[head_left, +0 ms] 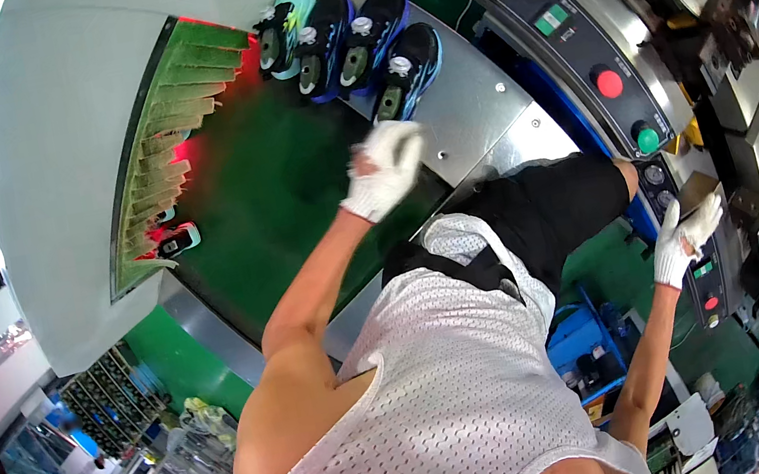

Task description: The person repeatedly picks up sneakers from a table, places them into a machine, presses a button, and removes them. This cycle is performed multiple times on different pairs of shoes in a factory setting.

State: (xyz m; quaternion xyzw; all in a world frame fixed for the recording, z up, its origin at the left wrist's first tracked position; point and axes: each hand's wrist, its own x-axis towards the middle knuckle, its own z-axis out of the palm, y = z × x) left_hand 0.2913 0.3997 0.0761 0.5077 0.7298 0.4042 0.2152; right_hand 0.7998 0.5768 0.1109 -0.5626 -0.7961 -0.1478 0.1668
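My left hand [385,170], in a white work glove, is over the green conveyor belt [269,216], just on the near side of a row of sneakers. It is smeared by motion, so its finger pose is unclear. Nearest to it is a black and light-blue sneaker [411,69]; beside that stand a black and blue sneaker [381,28], another black one [328,33] and a teal one [299,9]. Lasts show inside their openings. Off to the right, my gloved right hand [689,238] has its fingers spread, beside a machine's control panel, holding nothing visible.
On the left, a grey tunnel housing [73,108] has a green fringe curtain [168,132] with red glow behind it. Another shoe [177,240] lies at the curtain. A machine panel with a red button [609,84] flanks my right. A blue crate [582,348] stands low behind.
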